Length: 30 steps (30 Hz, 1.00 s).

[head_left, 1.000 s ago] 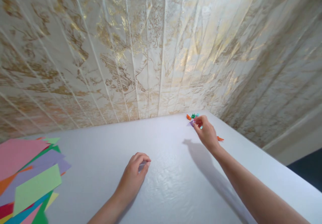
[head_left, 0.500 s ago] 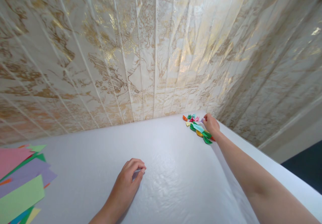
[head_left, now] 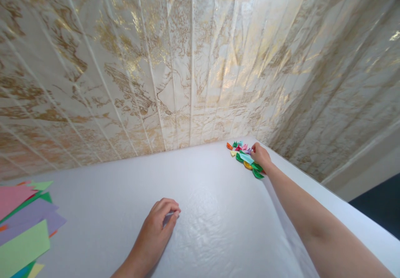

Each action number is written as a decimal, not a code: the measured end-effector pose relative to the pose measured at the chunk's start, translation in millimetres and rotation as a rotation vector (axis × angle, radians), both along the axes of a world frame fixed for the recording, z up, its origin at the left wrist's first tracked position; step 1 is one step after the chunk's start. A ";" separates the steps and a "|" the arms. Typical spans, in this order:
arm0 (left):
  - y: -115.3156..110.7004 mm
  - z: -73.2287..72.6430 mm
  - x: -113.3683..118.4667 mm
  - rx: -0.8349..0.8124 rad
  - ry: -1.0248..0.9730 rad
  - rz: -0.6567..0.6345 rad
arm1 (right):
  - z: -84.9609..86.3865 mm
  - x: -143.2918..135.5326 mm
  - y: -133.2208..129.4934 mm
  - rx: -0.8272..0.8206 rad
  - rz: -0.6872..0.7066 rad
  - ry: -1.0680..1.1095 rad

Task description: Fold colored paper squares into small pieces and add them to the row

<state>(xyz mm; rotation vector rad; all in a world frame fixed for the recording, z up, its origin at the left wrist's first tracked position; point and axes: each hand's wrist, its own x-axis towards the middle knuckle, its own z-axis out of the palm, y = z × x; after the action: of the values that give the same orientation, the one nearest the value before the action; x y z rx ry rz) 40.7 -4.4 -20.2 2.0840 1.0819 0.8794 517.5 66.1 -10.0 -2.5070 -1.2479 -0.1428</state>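
Observation:
My right hand (head_left: 261,156) reaches to the far right corner of the white table (head_left: 218,211). Its fingertips pinch a small purple folded paper piece (head_left: 249,149) at the edge of a pile of small folded paper pieces (head_left: 245,158) in green, orange, pink, yellow and light blue. My left hand (head_left: 158,228) rests on the table near the middle. Its fingers are curled with the tips on the surface, and nothing clear shows between them.
A loose stack of coloured paper sheets (head_left: 21,224) lies at the left edge of the table. A gold-and-white marbled wall (head_left: 187,61) stands right behind the table and along its right side. Dark floor (head_left: 379,205) shows at the far right.
My right hand moved from in front of the pile to its right side, so more of the pile shows. The view shifted slightly right. My left hand stayed put.

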 end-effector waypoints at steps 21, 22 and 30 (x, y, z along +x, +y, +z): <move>-0.2 -1.2 0.3 0.000 -0.010 -0.008 | 14.6 -1.7 -5.8 -0.077 -0.012 -0.031; -0.2 -1.4 0.2 -0.001 -0.008 -0.010 | 14.8 -3.2 -4.7 -0.083 -0.014 -0.035; -0.2 -1.5 -1.0 0.005 0.002 -0.009 | 18.1 -7.6 -0.3 -0.085 -0.035 -0.048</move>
<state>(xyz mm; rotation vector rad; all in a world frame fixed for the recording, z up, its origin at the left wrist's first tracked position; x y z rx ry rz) 39.6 -4.6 -21.7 2.0928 1.0716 0.8774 509.8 65.8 8.1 -2.6137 -1.2538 -0.1629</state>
